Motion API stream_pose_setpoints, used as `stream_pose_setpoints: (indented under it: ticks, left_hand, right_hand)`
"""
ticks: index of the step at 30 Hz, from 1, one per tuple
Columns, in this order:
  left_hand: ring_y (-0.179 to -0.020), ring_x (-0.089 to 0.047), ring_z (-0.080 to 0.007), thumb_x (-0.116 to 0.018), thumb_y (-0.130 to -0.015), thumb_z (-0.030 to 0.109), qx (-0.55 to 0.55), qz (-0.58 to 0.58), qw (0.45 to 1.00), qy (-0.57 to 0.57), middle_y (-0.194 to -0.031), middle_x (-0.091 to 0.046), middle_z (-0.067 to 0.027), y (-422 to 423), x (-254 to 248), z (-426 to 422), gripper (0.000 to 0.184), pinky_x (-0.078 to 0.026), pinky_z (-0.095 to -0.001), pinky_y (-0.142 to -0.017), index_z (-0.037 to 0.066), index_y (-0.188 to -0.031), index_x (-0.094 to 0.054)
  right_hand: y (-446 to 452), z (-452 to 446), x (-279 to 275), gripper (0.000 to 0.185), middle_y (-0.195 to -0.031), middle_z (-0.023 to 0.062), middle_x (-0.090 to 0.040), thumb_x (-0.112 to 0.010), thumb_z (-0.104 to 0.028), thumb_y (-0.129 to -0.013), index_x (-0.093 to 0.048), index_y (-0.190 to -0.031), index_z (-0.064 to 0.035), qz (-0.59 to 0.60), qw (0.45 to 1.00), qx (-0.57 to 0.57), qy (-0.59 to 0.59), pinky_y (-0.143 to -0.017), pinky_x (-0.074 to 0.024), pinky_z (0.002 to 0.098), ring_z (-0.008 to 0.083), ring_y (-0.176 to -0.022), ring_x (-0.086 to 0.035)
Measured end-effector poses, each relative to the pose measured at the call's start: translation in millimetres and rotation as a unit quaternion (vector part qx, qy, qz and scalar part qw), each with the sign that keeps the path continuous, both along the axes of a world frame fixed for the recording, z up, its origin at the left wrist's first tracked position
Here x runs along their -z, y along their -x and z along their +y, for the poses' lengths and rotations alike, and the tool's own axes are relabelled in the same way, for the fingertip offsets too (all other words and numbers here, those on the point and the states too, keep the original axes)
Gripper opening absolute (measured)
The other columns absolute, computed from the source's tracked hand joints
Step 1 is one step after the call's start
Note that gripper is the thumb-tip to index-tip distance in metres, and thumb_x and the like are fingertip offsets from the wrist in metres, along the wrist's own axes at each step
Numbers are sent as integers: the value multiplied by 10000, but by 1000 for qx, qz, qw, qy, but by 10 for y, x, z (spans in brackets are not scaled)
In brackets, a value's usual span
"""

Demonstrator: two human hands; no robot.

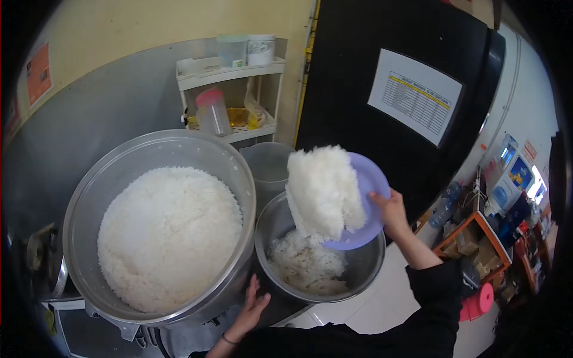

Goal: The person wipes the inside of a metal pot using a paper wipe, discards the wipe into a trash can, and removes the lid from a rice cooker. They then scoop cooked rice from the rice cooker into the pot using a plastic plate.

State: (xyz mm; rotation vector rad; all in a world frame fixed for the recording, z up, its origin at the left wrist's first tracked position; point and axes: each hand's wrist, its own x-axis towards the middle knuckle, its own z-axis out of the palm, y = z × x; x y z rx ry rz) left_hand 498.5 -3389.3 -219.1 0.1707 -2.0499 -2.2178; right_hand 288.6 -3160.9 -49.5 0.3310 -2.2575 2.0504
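Yellow wall [137,27] above grey panelling [119,98] backs a cooking corner, with a red poster [39,74] at far left. Below it, metal cookware [58,277] is partly cut off by the dark edge. Next, a big metal pot [160,143] holds white rice [170,232]; its lower side is mostly hidden. A white shelf [230,73] behind carries tubs and a pink-lidded jar [213,113]. The left hand [253,307] is beside the pot, fingers open and holding nothing; whether it touches the pot is unclear. Toward the centre, a grey container [265,161] stands behind a metal bowl [371,271] with rice in it. Above that bowl, the right hand [391,213] grips a tilted purple plate [371,179], thumb on top, other fingers hidden behind. A thick rice clump [325,191] hangs off its left side. Behind stands a black cabinet [346,71] bearing a printed sheet [416,95], rows too small to read. Farther right are an orange-edged shelf [474,244] and a pink stool [477,303].
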Motion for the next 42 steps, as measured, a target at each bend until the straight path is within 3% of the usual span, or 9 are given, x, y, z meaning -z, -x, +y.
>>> stream_pose_setpoints:
  ticks: [2,4,13,16,24,31,35,39,42]
  left_hand:
    - [-1165,-223,-240,-479,-803,300,-79,31,996,27,-1261,-209,-171,300,65,132,642,-202,-317,-948,10,-1255,-126]
    - [-1155,-238,-245,-480,-804,288,-100,51,994,8,-1247,-232,-174,546,151,215,633,-197,-311,-945,0,-1247,-132]
    - [-1096,-308,-246,-454,-815,286,-137,46,986,-84,-1181,-308,-175,692,237,366,562,-225,-298,-916,-21,-1205,-191]
    - [-1092,-307,-254,-445,-817,291,-143,44,986,-67,-1172,-307,-183,689,265,352,557,-226,-300,-914,-31,-1197,-195]
    - [-1066,-319,-262,-437,-819,278,-140,59,988,-20,-1144,-310,-188,681,190,328,538,-229,-310,-905,-37,-1184,-197]
    - [-1068,-319,-253,-451,-810,232,-138,69,986,-57,-1138,-316,-184,657,257,349,507,-231,-317,-903,-20,-1180,-213]
    - [-1051,-340,-224,-461,-801,223,-131,41,990,-23,-1132,-351,-158,657,261,333,524,-247,-290,-895,-12,-1193,-204]
    - [-1037,-354,-206,-469,-797,267,-122,36,991,34,-1114,-380,-152,682,266,266,551,-258,-277,-888,-14,-1188,-201]
    - [-1083,-296,-324,-446,-794,394,-145,-6,988,58,-1139,-311,-231,713,464,302,591,-223,-365,-917,-56,-1134,-268]
  right_hand:
    - [40,8,392,260,-745,89,-581,-458,-11,-711,-525,-962,5,247,952,15,-181,-564,-440,283,171,-582,-550]
    - [20,8,772,422,-840,157,-546,-481,10,-602,-503,-1020,-39,432,808,-50,-398,-561,-458,342,307,-634,-539]
    - [-289,-112,304,421,-741,95,-545,-519,-41,-588,-529,-1005,-98,529,682,-199,-464,-561,-459,331,232,-636,-564]
    - [-407,-283,515,439,-695,71,-546,-532,-64,-577,-543,-1010,-133,343,596,-387,-614,-545,-459,327,226,-625,-563]
    - [-23,-322,273,414,-687,62,-532,-531,-57,-580,-557,-983,-150,444,656,-299,-532,-530,-449,305,213,-626,-562]
    - [94,-571,1496,393,-730,89,-540,-533,-104,-583,-552,-974,-132,451,569,-352,-591,-631,-449,338,252,-690,-556]
    - [624,-603,1277,389,-707,83,-544,-527,-77,-590,-565,-966,-173,333,636,-385,-579,-590,-444,352,262,-654,-553]
    - [412,-687,937,391,-727,96,-561,-505,-38,-597,-573,-963,-157,384,630,-349,-578,-562,-441,359,267,-684,-555]
    - [271,-705,479,408,-771,100,-557,-494,-25,-602,-560,-982,-161,445,667,-257,-540,-568,-442,360,265,-684,-555]
